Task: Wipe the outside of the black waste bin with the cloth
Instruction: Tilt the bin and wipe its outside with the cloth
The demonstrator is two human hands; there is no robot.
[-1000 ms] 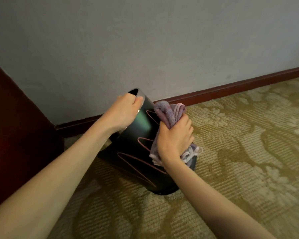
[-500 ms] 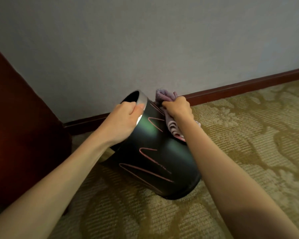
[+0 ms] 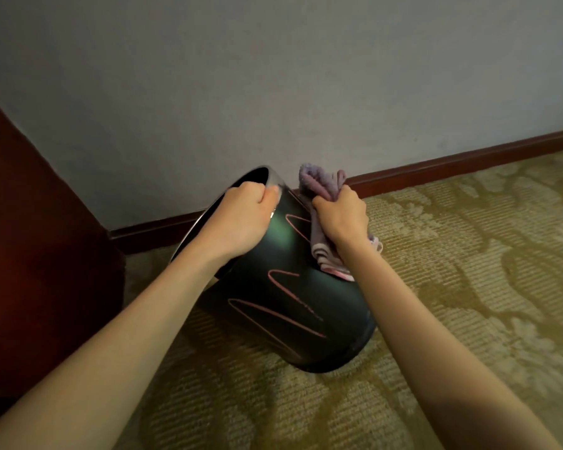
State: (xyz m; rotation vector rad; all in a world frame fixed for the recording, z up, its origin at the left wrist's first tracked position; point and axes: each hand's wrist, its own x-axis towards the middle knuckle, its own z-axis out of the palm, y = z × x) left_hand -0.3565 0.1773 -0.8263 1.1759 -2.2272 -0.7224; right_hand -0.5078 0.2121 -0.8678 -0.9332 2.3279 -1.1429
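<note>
The black waste bin (image 3: 293, 306) stands tilted on the carpet, its open top leaning up and to the left toward the wall. Pink zigzag marks run down its near side. My left hand (image 3: 241, 219) grips the silver rim at the top. My right hand (image 3: 340, 217) is closed on a bunched purple cloth (image 3: 322, 183) and presses it against the bin's upper right side, just below the rim. Part of the cloth hangs under my wrist.
A dark red wooden cabinet (image 3: 36, 254) stands close at the left. A grey wall (image 3: 273, 76) with a dark red skirting board (image 3: 468, 160) runs right behind the bin. Patterned beige carpet (image 3: 468, 271) spreads to the right and front.
My right hand has carried the cloth up the bin's side, from the lower middle to just under the rim. The left hand has kept its grip on the rim.
</note>
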